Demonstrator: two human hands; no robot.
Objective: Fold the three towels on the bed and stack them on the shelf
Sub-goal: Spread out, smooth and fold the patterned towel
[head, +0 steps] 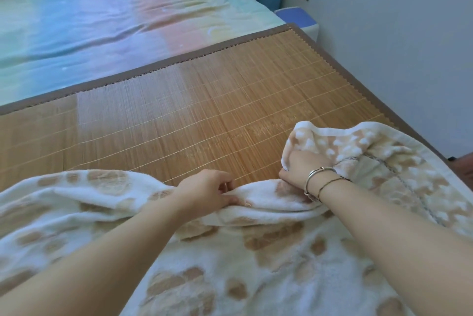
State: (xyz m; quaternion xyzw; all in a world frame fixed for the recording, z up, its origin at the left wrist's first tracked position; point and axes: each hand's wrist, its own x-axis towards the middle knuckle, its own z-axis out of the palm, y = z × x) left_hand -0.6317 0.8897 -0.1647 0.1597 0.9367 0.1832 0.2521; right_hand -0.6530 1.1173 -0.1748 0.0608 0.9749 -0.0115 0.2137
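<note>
The left hand (207,191) is seen with fingers curled, pinching a raised fold of the towel (256,251) between thumb and fingertips. Just to its right, the right hand (303,166) is closed into a fist around a bunched gather of the same cloth, and two thin metal bangles (318,182) are worn on that wrist. The fabric between the two hands is drawn up into a soft ridge.

The towel is thick and fluffy, white with tan blotches and leaf-like shapes, and it is spread rumpled across the near edge of the bamboo mat (204,111); its right part is heaped toward the mat's right edge, where a grey stitched line is shown on the cloth. The mat is made of fine, straight slats tied with pale threads and is bound with a brown fabric border. Beyond the mat's far edge, a wrinkled pastel bedsheet (102,21) in blue, pink and yellow bands is laid over the bed. Past the far right corner, a blue and white plastic container (299,17) is stood against the plain wall (396,34).
</note>
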